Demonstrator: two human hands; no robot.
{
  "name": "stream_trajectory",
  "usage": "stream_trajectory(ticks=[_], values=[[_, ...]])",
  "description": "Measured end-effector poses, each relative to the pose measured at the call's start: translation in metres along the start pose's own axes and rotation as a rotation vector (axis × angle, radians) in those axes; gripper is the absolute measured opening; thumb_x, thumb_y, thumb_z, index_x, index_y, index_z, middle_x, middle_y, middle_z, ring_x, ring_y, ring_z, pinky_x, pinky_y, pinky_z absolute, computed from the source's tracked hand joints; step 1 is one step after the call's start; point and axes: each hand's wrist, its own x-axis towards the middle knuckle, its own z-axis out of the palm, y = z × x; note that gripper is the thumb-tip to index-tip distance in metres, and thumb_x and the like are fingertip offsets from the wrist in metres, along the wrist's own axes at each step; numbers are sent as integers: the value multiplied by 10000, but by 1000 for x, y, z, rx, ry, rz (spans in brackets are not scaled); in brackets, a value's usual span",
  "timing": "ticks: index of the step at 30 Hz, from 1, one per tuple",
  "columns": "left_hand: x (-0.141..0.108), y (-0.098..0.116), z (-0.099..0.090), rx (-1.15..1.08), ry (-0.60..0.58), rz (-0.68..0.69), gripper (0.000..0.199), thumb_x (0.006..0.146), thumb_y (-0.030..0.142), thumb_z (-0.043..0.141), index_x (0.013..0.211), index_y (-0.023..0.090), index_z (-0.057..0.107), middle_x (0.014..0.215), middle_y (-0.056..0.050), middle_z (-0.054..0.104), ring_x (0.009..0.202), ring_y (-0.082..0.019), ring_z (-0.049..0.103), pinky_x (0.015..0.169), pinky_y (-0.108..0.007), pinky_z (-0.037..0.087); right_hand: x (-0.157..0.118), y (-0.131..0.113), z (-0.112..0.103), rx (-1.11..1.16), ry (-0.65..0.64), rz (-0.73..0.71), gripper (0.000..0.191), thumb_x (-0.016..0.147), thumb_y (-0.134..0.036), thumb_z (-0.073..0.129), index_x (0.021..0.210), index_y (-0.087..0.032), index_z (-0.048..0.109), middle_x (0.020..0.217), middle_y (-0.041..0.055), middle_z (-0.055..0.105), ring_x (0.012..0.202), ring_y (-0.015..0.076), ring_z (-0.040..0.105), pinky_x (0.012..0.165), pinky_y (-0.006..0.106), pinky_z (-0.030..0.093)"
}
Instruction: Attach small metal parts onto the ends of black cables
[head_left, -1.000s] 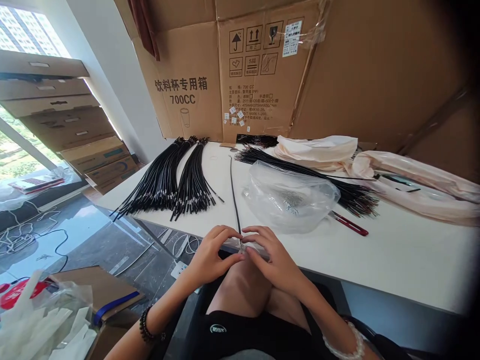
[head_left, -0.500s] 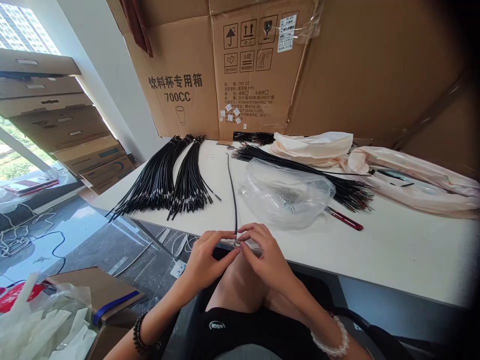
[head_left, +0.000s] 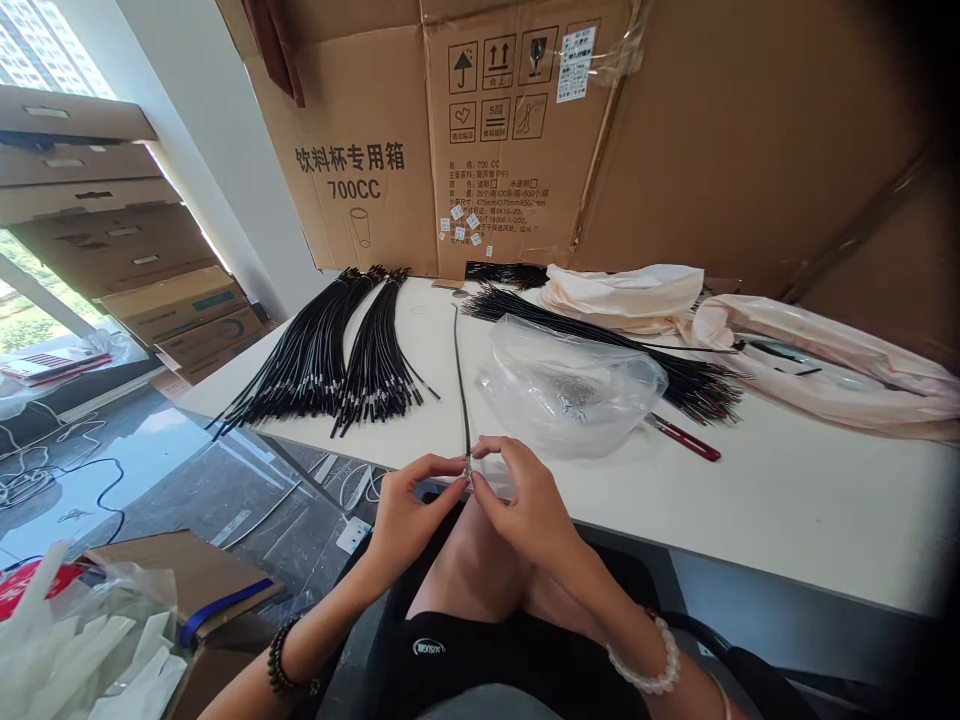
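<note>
A single black cable (head_left: 461,385) lies on the white table and runs toward me, its near end at the table's front edge. My left hand (head_left: 416,500) pinches that near end between thumb and fingers. From the other side, my right hand (head_left: 517,495) also pinches there, its fingertips meeting the left ones. Between the fingertips shows a small silvery metal piece (head_left: 469,468) at the cable's end; its exact shape is too small to make out. Just beyond my right hand sits a clear plastic bag (head_left: 517,390) with many small metal parts (head_left: 574,392) inside.
Bundles of black cables with metal ends (head_left: 300,350) lie at the left. More cables (head_left: 675,380) stretch behind the bag, with a red-handled cutter (head_left: 686,438) beside it. Pale wrapped bundles (head_left: 825,350) lie at the right. A large cardboard sheet (head_left: 360,80) stands behind the table (head_left: 750,530).
Both hands have shifted slightly, and the fingertips have drawn closer together around the cable's near end. The metal piece shows more plainly there. The view has moved a little.
</note>
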Motion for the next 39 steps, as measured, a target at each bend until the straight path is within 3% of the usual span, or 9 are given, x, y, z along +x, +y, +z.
stream_trajectory(ticks=[8,13,22,32,35,39], values=[[2,4,1,26,90,-14,96,794,269,693,850,213,747,867,-7,764,857,-170,718,829,-269,553,10,-3,0,-103,-14,-162,186,859,-113,516,942,-196,660,990,84,715,1040,271,620,927,461,461],[5,2,3,-2,100,-7,117,800,287,692,874,225,758,900,-3,772,881,-169,729,840,-254,561,14,-4,-5,-82,-32,-165,150,863,-124,532,884,-200,659,944,78,724,967,247,642,886,423,472],[17,5,-5,-41,73,15,87,783,266,705,821,212,760,850,-14,764,846,-165,709,822,-249,529,28,-5,-8,126,-73,16,98,815,-179,569,742,-211,626,821,26,686,824,195,606,805,364,427],[27,2,1,-263,-5,-81,200,817,349,645,790,152,623,775,-33,691,737,-131,657,686,-218,531,35,12,10,487,-54,332,188,802,-359,537,716,-195,568,725,33,667,681,158,615,645,289,477],[27,1,0,-253,-15,-67,204,814,354,654,823,153,623,814,-38,689,799,-135,661,757,-223,537,33,10,11,490,-31,336,180,800,-357,547,725,-196,574,749,30,671,698,157,616,673,294,482],[29,2,-3,-173,-24,-43,199,828,351,648,883,160,647,866,-45,702,842,-148,669,798,-242,541,30,5,10,418,-2,291,144,799,-333,574,762,-198,607,813,32,678,814,184,622,821,360,468]])
